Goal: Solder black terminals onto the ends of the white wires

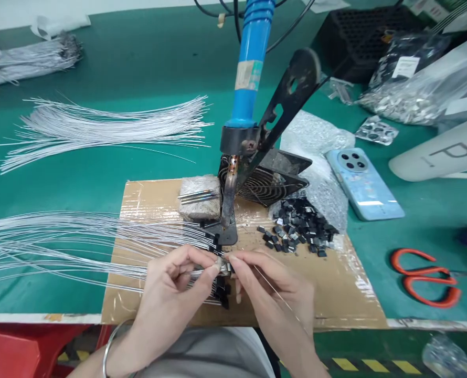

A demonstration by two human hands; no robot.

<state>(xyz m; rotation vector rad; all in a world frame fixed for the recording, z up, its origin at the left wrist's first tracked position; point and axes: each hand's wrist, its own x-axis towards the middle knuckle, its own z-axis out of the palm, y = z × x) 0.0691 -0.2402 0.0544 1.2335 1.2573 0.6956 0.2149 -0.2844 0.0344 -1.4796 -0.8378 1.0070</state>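
My left hand [178, 294] pinches a small metal-and-black connector [226, 266] above the cardboard sheet [336, 294]. Fingertips of my right hand [276, 294] close on the connector's right side, and a thin wire [276, 291] runs down across that hand. White wires [80, 231] with black connectors [220, 289] on their ends pass beneath my left hand. Just beyond my fingers, the blue soldering iron [249, 63] hangs in its black holder [288, 94], tip down. A pile of small black connector pieces [304, 223] lies to the right.
A wrapped block [200, 198] carries thin metal rods beside a black fan [268, 184]. Loose white wires [111, 126] lie at the back left. On the right are a blue phone [365, 184], orange scissors [426, 278], a white bottle [438, 149] and bubble wrap [316, 136].
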